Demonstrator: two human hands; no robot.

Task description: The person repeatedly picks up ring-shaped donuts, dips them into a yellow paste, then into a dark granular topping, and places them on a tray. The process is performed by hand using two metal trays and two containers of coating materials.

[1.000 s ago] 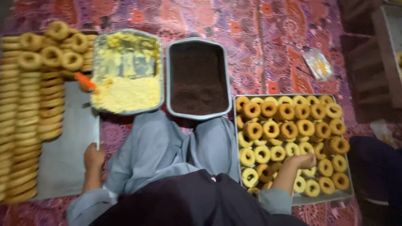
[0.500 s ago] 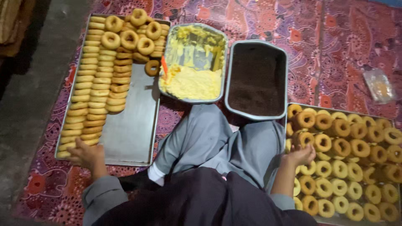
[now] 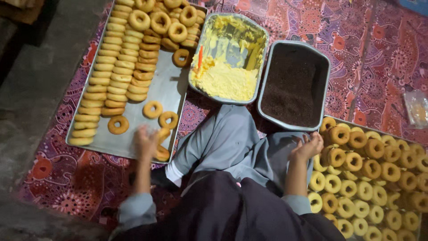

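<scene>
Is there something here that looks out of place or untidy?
Mostly tidy. On the left tray a few rings lie loose, apart from the neat rows, near the left hand. An orange tool is stuck in the yellow paste. Nothing looks spilled.

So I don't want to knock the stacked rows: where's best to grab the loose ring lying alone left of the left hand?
Probably pinch the loose ring across its outer rim from above. It lies flat on the metal tray with bare tray around it, apart from the stacked rows, near the left hand.
</scene>
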